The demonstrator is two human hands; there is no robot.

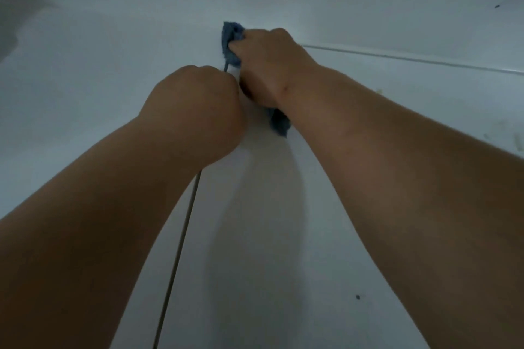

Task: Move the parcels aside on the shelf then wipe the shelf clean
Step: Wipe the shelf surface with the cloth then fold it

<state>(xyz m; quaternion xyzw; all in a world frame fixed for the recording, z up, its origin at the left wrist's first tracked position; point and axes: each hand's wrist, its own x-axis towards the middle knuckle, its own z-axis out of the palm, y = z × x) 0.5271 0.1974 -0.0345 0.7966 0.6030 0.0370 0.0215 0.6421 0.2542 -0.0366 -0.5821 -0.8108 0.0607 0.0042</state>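
**A:** The right hand (266, 65) grips a blue cloth (231, 42), fingers curled round it, bunched ends sticking out beyond the knuckles and below the wrist. It presses the cloth against the white surface (397, 110) ahead.

**B:** And the left hand (195, 110)?

**A:** Curled into a fist just beside the right one. Only its back shows, so I cannot tell whether it holds anything or a bit of the cloth.

**B:** Where are the parcels?

**A:** None in view. Only white panels show, with a dark seam (181, 235) running down under the left forearm and a pale ridge (411, 58) off to the right.

**B:** So how far along?

**A:** I'd judge the moving-aside is done, or at least this patch is free, and the wiping is under way. A few dark specks (357, 297) show on the near panel, with faint marks toward the right edge, so there is likely more to wipe.
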